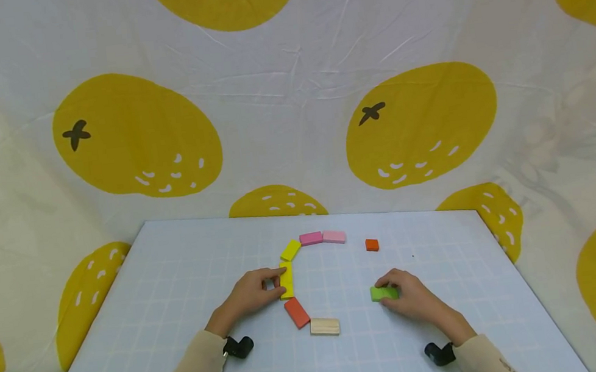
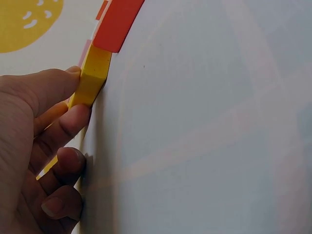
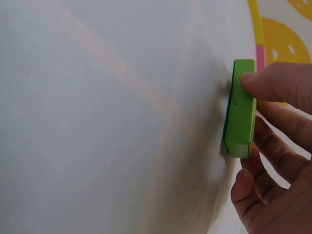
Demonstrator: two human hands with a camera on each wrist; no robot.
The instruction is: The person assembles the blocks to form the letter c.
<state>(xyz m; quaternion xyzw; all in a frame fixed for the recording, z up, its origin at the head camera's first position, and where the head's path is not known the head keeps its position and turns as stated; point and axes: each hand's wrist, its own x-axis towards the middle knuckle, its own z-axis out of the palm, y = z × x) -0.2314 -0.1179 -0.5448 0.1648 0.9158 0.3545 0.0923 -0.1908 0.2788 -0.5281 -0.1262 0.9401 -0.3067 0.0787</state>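
My left hand (image 1: 251, 290) pinches a long yellow block (image 1: 287, 280) between thumb and fingers, at the left side of a curved row of blocks. In the left wrist view, a red block (image 2: 116, 27) lies against the end of that yellow block (image 2: 92, 73). Over on the right, my right hand (image 1: 411, 297) grips a green block (image 1: 381, 293) by its long sides. The right wrist view shows the thumb on one face of the green block (image 3: 241, 107) and fingers behind it, with the block close over the table.
The row continues upward with a yellow block (image 1: 290, 250), a dark pink block (image 1: 311, 238) and a light pink block (image 1: 334, 238). At its lower end lies a plain wooden block (image 1: 325, 326). A small orange-red block (image 1: 372, 245) lies apart. Patterned cloth (image 1: 279, 120) hangs behind the white table (image 1: 173, 255).
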